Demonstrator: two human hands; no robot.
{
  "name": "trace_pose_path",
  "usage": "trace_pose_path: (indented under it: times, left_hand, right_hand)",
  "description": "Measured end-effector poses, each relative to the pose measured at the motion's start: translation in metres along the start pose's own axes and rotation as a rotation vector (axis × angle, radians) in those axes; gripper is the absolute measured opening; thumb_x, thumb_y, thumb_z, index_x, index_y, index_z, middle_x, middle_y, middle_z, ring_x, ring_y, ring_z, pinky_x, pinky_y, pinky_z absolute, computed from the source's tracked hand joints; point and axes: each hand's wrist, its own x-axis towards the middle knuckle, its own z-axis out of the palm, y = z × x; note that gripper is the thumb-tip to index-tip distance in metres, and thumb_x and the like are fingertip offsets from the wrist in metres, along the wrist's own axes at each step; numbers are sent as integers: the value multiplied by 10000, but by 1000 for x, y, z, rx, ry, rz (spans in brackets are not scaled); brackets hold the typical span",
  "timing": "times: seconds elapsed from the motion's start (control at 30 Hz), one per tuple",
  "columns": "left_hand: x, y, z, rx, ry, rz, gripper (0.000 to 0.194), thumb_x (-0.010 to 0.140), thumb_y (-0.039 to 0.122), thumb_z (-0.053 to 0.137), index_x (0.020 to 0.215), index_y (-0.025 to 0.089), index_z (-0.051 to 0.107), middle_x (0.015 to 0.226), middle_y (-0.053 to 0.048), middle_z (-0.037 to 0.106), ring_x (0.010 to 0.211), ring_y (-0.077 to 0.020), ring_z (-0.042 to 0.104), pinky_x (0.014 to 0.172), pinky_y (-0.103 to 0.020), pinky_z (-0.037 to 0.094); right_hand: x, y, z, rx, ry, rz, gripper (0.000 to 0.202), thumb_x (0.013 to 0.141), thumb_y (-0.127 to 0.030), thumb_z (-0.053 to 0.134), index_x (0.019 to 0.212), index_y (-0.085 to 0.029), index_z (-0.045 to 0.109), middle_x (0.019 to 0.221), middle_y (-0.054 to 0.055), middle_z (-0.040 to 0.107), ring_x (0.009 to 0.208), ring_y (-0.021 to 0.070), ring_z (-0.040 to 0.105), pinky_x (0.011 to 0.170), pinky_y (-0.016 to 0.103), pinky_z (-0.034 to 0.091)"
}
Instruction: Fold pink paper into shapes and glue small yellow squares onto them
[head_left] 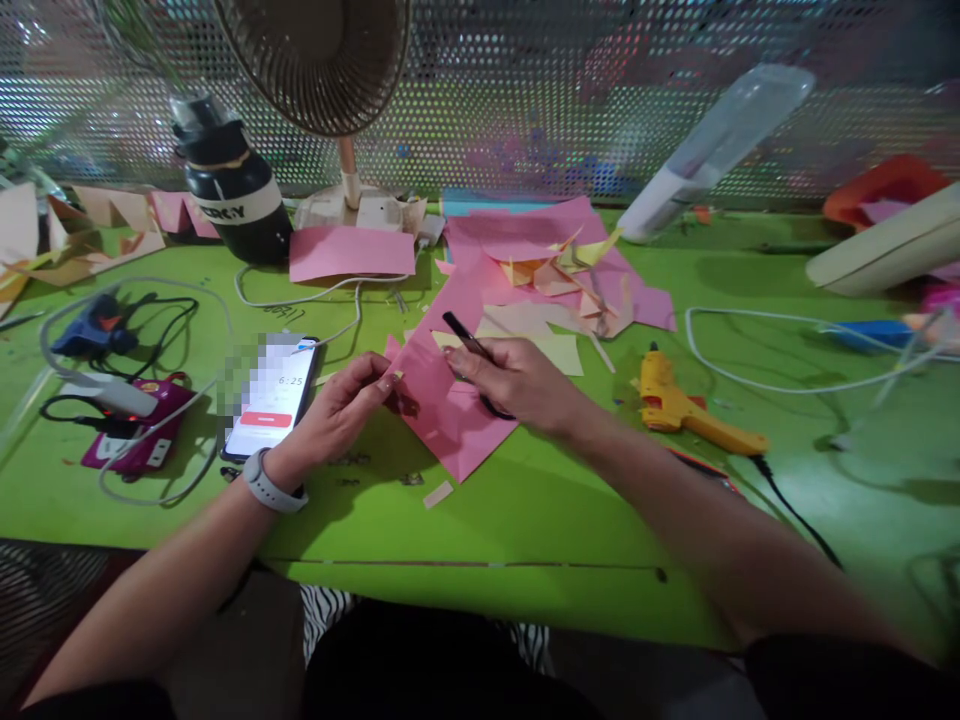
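Pink paper [457,440] lies at an angle on the green table in front of me, its lower corner pointing towards me. My left hand [349,395], with a pale watch on its wrist, pinches the paper's left edge between closed fingers. A small yellowish bit shows by these fingertips. Over the right part of the paper, my right hand [514,375] is closed around a slim black tool [463,332]. One straight end sticks up past the thumb, and a dark curved part shows below the palm. The fingers hide the rest, so its exact kind is unclear.
A lit phone [266,405] and a purple power strip [146,430] are at left. Behind stand a dark bottle [240,190] and a fan [322,60]. A yellow glue gun [690,415] with cord lies right. Paper scraps [555,275] and a clear tube [720,145] are farther back.
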Motion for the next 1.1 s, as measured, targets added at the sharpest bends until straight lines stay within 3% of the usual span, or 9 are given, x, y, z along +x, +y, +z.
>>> trace_pose_path:
  times: [0.13,0.27,0.4,0.53,0.73,1.1]
  left_hand:
    - [-1,1,-1,-20,-31,-55,197,992,323,535,936,147,604,840,-47,697,781,-130,672,760,-264,562]
    - [-2,0,-2,-102,-43,-182,234,980,373,536,940,151,597,842,-49,707,748,-141,694,706,-259,583]
    - [-1,1,1,-71,-26,-254,307,973,466,524,900,168,547,737,-26,690,612,-130,684,544,-215,558]
    - [1,2,4,-20,-32,-268,332,944,493,569,850,178,519,719,-14,680,543,-102,646,483,-185,531]
    - [2,0,2,52,-39,-255,342,935,493,580,843,163,564,768,-32,677,634,-113,646,477,-182,548]
    - [-1,4,0,-51,-12,-289,346,944,510,559,910,165,560,801,-45,711,638,-123,688,508,-187,567]
  right_hand:
    - [2,5,9,-8,9,-60,406,774,-548,736,796,-169,591,569,-81,402,468,61,313,436,236,249]
    - [1,3,10,-87,54,-121,369,805,-517,704,760,-170,588,582,-65,404,503,73,321,468,247,262]
    - [0,4,13,-151,78,-176,274,832,-422,676,745,-174,599,600,-50,430,532,86,333,493,256,271]
    - [0,6,16,-145,77,-173,270,831,-409,673,722,-185,571,589,-61,397,527,85,311,500,257,266]
    - [0,6,15,-116,48,-146,294,810,-440,686,722,-182,575,579,-67,396,514,83,315,490,262,250]
    - [4,9,11,12,17,-63,366,785,-515,727,733,-174,603,540,-76,414,451,64,316,422,238,251]
